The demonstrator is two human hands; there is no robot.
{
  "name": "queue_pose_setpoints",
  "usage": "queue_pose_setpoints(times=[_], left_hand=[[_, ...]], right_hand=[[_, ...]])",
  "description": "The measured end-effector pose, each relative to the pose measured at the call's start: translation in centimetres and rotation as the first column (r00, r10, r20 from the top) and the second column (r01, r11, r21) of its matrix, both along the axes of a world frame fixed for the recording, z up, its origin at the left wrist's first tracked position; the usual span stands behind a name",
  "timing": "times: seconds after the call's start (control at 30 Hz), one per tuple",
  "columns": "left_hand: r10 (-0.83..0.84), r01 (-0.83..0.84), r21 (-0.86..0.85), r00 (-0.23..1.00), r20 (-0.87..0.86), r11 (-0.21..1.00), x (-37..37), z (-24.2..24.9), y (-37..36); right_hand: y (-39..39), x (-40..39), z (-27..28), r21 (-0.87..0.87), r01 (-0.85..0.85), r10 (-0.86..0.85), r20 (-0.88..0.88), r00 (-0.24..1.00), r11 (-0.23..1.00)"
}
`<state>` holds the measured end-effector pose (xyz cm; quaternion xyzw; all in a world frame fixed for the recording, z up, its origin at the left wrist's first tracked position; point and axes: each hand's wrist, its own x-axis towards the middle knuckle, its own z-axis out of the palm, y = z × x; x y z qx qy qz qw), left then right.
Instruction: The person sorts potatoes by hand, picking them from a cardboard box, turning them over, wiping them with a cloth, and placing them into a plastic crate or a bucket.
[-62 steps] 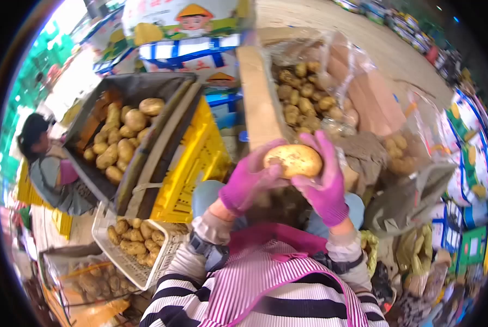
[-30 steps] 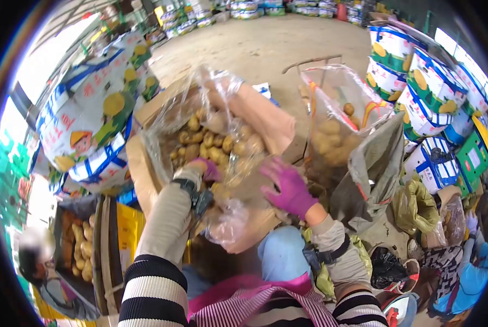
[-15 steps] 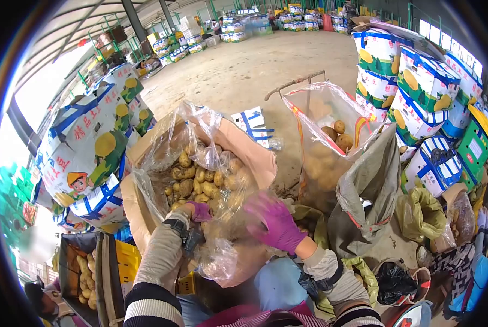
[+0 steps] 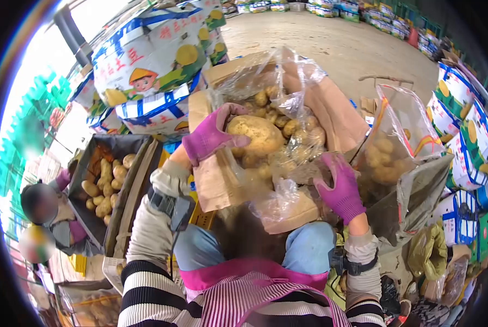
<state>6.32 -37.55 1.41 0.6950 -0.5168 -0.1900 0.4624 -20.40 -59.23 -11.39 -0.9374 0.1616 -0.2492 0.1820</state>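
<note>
A large potato [image 4: 256,134] is in my left hand [image 4: 213,134], thumb and fingers curled round its left end. The hand wears a purple knitted glove and is above the left side of an open cardboard box [image 4: 331,103]. Smaller potatoes [image 4: 274,115] fill the box, partly covered by a clear plastic liner [image 4: 279,204] that hangs over its near edge. At the box's near right corner is my right hand [image 4: 339,188], also purple-gloved, with thumb and fingers apart and nothing in them.
A dark-lined crate [image 4: 132,180] of potatoes stands left, with a person [image 4: 64,218] beside it. Printed cartons [image 4: 151,60] are stacked behind it. To the right are a clear bag [image 4: 386,136] of potatoes, a grey sack [image 4: 424,191] and more stacked cartons [image 4: 467,147].
My view has swung left and down. My left hand, earlier low at the box's near side, is now raised with the large potato. The right hand, blurred before, now shows more clearly.
</note>
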Motion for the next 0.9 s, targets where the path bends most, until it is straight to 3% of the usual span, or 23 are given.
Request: queue_pose_setpoints(times=[0.07,0.1,0.13,0.2,0.23,0.27,0.33,0.43,0.47,0.5,0.6,0.7,0.8,0.87,0.9], left_hand=[[-0.015,-0.032,-0.146,0.951,-0.309,0.989,-3.3,-0.2,3.3],[-0.009,-0.052,-0.181,0.948,-0.319,0.982,-4.3,-0.4,4.5],[-0.007,-0.068,-0.215,0.944,-0.331,0.974,-5.3,-0.7,5.7],[-0.005,-0.092,-0.270,0.941,-0.339,0.958,-6.4,-1.9,7.4],[0.005,-0.088,-0.268,0.955,-0.295,0.959,-6.9,-2.4,8.0],[0.017,-0.085,-0.268,0.969,-0.247,0.960,-7.2,-2.6,8.7],[0.057,-0.093,-0.258,0.988,-0.145,0.962,-7.8,-3.1,10.3],[0.113,-0.169,-0.274,0.971,-0.209,0.947,-9.1,-4.2,12.2],[0.148,-0.153,-0.277,0.988,-0.039,0.949,-9.4,-4.3,12.9],[0.167,-0.176,-0.292,0.984,-0.056,0.940,-9.4,-4.9,13.5],[0.215,-0.226,-0.348,0.974,-0.071,0.910,-9.7,-6.6,14.4],[0.253,-0.257,-0.385,0.965,-0.061,0.887,-10.6,-7.2,15.1],[0.270,-0.290,-0.391,0.957,-0.108,0.873,-10.8,-7.8,15.7],[0.281,-0.295,-0.365,0.955,-0.094,0.883,-11.0,-7.7,16.3],[0.226,-0.325,-0.226,0.899,-0.376,0.918,-11.2,-7.5,16.5]], right_hand=[[3.4,0.7,3.5,0.235,-0.196,0.152,0.192,0.969,0.952],[5.5,1.2,4.7,0.339,-0.296,0.201,0.288,0.936,0.893],[7.6,2.1,5.3,0.554,-0.475,0.270,0.413,0.870,0.684],[11.5,3.0,7.0,0.835,-0.507,0.227,0.462,0.857,0.213],[13.1,3.5,7.6,0.879,-0.475,0.191,0.475,0.859,-0.051],[14.3,4.2,7.6,0.880,-0.471,0.185,0.473,0.862,-0.058],[15.6,5.1,6.6,0.876,-0.482,0.148,0.480,0.865,-0.026],[17.9,5.5,6.9,0.868,-0.496,0.147,0.491,0.859,0.000],[18.5,5.4,6.9,0.872,-0.489,0.150,0.480,0.864,0.023],[18.9,5.4,6.9,0.875,-0.482,0.152,0.470,0.869,0.050],[20.6,5.6,7.5,0.865,-0.445,0.147,0.421,0.895,0.232],[20.9,7.0,6.2,0.534,-0.420,0.181,0.441,0.879,0.734],[21.9,7.0,6.3,0.374,-0.378,0.185,0.461,0.868,0.847],[22.1,7.1,6.0,0.420,-0.368,0.149,0.469,0.871,0.830],[22.2,7.1,5.7,0.444,-0.361,0.128,0.473,0.872,0.820]])
